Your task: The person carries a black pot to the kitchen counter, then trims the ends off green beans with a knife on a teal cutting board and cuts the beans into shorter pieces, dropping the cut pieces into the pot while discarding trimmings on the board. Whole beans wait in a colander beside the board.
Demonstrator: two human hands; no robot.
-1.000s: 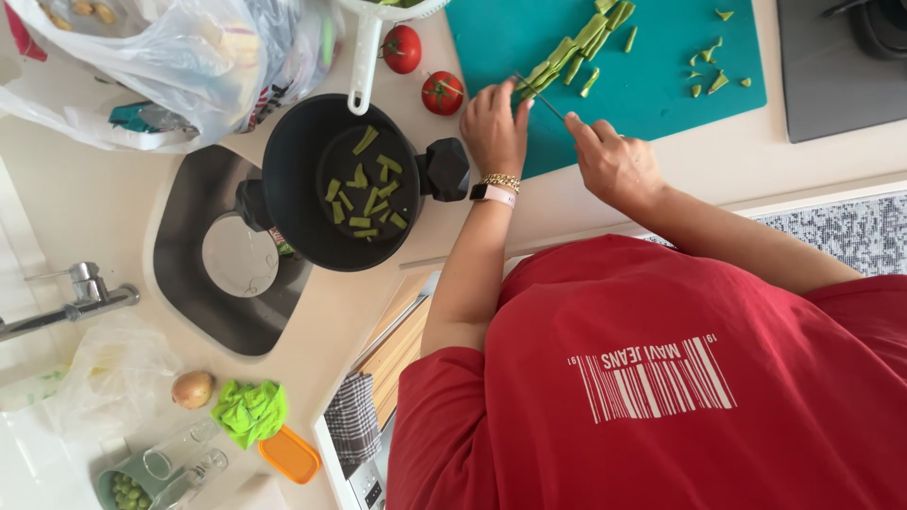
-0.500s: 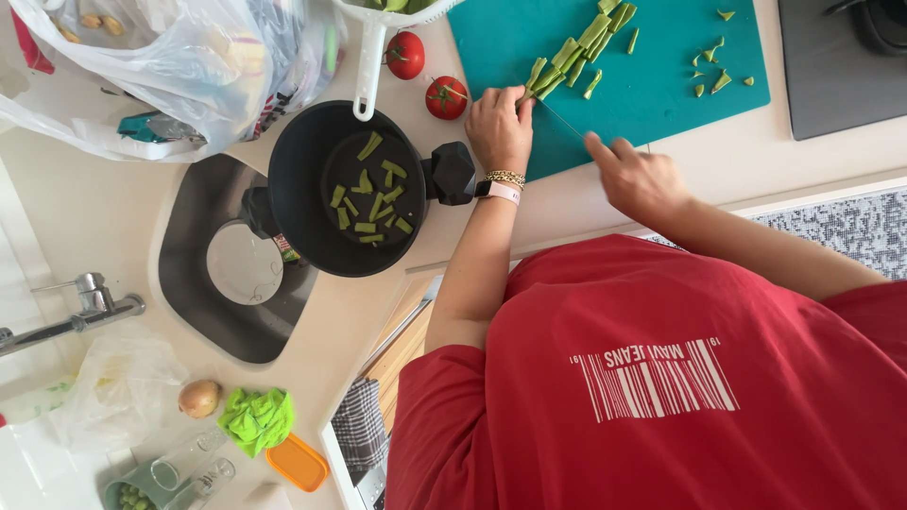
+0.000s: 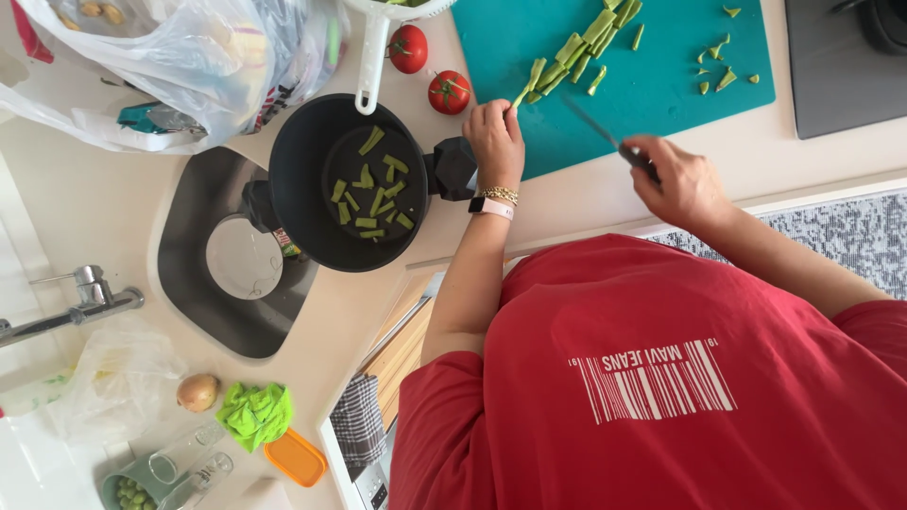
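Observation:
My left hand, with a watch and bracelet at the wrist, rests at the near edge of the teal cutting board. Its fingers are closed on a few cut green bean pieces. A row of sliced green beans lies on the board just beyond. My right hand grips a knife by the handle, the blade pointing toward the beans but lifted clear of them. A black pot with cut bean pieces inside stands just left of my left hand.
Two tomatoes and a white colander handle sit beyond the pot. A plastic bag lies far left. Sink, faucet, onion, green cloth are near left; a dark hob is right.
My right hand drew the knife back to the right, away from the beans. My left hand slid toward the board's edge and closed on some cut pieces.

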